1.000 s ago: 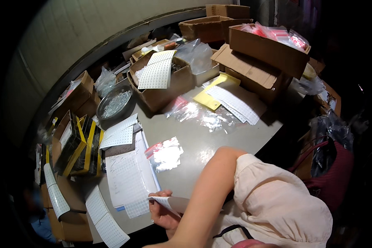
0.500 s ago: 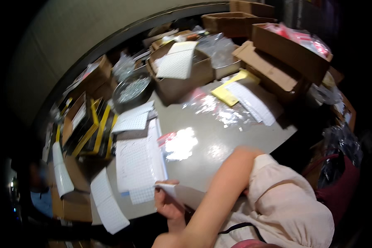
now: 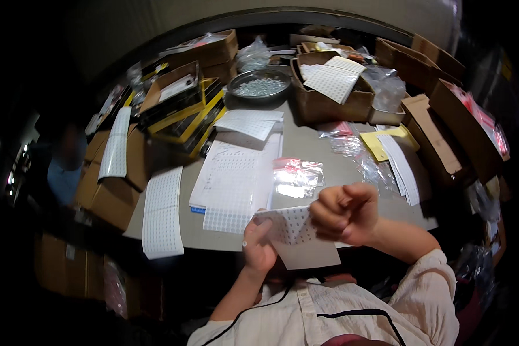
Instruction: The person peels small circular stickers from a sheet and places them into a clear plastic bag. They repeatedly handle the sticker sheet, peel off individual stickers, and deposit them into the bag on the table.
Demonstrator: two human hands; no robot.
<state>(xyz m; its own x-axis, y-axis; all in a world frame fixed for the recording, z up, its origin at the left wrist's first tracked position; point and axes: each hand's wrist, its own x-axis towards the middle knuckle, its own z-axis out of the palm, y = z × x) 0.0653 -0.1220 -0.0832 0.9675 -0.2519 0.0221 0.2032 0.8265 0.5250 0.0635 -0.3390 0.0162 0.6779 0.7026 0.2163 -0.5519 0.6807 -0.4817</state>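
Observation:
My left hand [image 3: 259, 245] grips the left edge of a sheet of small stickers [image 3: 291, 225], thumb on top. Rows of small dark marks cover its upper part, and the lower part is plain. Over the right edge of this sheet, my right hand [image 3: 347, 214] is curled closed, thumb against the fingers. Anything inside that pinch is hidden. Just beyond the hands lies a stack of clear zip bags [image 3: 297, 177] with red strips. To the left, a pile of papers [image 3: 228, 167] has another sticker sheet [image 3: 230, 219] poking out at its near edge.
A round metal bowl [image 3: 259, 95] of small shiny pieces stands at the back. Cardboard boxes [image 3: 334, 106] line the far side. A long sticker sheet [image 3: 162, 213] overhangs the near left table edge. A yellow envelope [image 3: 378, 144] and loose clear bags lie right. A person [image 3: 66, 167] is at far left.
The view has swung left and levelled. My right forearm, earlier stretched across my front, has drawn back to the right, bringing the right hand into sight over the sticker sheet. My left hand keeps hold.

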